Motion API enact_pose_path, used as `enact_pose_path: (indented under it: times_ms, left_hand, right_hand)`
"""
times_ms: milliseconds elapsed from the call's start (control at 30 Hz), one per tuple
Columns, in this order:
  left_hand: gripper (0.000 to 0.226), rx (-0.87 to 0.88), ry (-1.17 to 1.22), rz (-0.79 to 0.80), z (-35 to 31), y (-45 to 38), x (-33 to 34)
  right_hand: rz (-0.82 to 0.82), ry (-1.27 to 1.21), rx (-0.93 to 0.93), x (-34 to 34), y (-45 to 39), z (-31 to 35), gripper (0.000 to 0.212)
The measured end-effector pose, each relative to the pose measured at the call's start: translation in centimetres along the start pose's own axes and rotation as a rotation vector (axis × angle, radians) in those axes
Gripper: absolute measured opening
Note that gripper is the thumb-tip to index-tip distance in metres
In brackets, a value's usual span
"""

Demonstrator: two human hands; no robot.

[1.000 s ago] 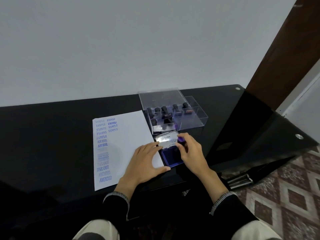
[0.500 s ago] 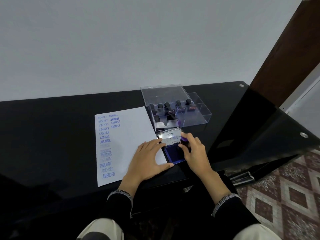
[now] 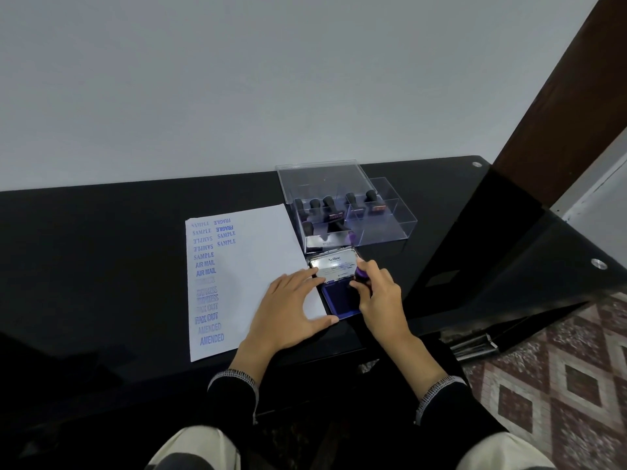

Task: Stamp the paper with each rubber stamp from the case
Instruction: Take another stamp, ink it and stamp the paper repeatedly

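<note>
The black counter [image 3: 101, 266] carries everything, and the paper [image 3: 258, 266] is the landmark here. It lies flat, and down its left side run blue prints: SAMPLE, FRAGILE, AIR MAIL, FAX OUT, AMENDED. Its middle and right part are unprinted.

Just beyond the far right corner of the paper stands the clear case [image 3: 353, 215], its lid raised at the back. Several dark stamps [image 3: 327, 203] stand upright inside; the right front compartment looks empty.

Touching the right edge of the paper, near its close corner, lies the open ink pad [image 3: 339, 298], with the blue pad toward the person and the shiny lid [image 3: 334, 266] folded away.

The left hand [image 3: 291, 310] rests flat with spread fingers on the close right corner of the paper, and its fingertips reach the pad lid. The right hand [image 3: 380, 296] pinches a purple-topped stamp [image 3: 360, 273] at the right edge of the pad.

I judge that the step in hand is inking this stamp. The next move calls for lifting it, carrying it left over a free part of the paper, and pressing it down straight while the left hand keeps the sheet from sliding.
</note>
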State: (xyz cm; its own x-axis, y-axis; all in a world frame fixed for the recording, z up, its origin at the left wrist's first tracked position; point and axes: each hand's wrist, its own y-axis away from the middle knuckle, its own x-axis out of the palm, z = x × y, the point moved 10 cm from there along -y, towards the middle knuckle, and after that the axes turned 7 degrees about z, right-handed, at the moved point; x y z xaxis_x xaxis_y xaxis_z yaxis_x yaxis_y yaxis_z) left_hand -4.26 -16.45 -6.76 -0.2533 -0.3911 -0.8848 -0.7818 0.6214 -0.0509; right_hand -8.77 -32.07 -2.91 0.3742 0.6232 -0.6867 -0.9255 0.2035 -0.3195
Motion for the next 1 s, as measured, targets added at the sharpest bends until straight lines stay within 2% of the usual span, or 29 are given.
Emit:
enact_pose_path:
  times_ms: [100,333,533,733,1000]
  left_hand:
    - [0.080,0.001,0.000,0.000,0.0,0.0,0.0]
    - [0.083,0.000,-0.001,0.005,0.2,-0.1,0.1]
    - [0.082,0.003,-0.001,-0.001,0.0,-0.1,0.0]
    - [0.081,-0.002,0.004,0.003,0.0,-0.1,0.0]
    - [0.082,-0.004,0.009,0.014,0.1,-0.2,0.1]
  right_hand:
    - [0.004,0.028,-0.005,0.1,0.0,0.1,0.034]
    - [0.115,-0.067,0.046,0.3,-1.1,-0.4,0.032]
    - [0.221,-0.022,0.040,0.5,-1.5,-0.4,0.029]
    - [0.133,-0.174,0.090,-1.0,-1.2,-0.4,0.019]
    - [0.168,-0.087,0.061,-0.2,-1.4,0.3,0.019]
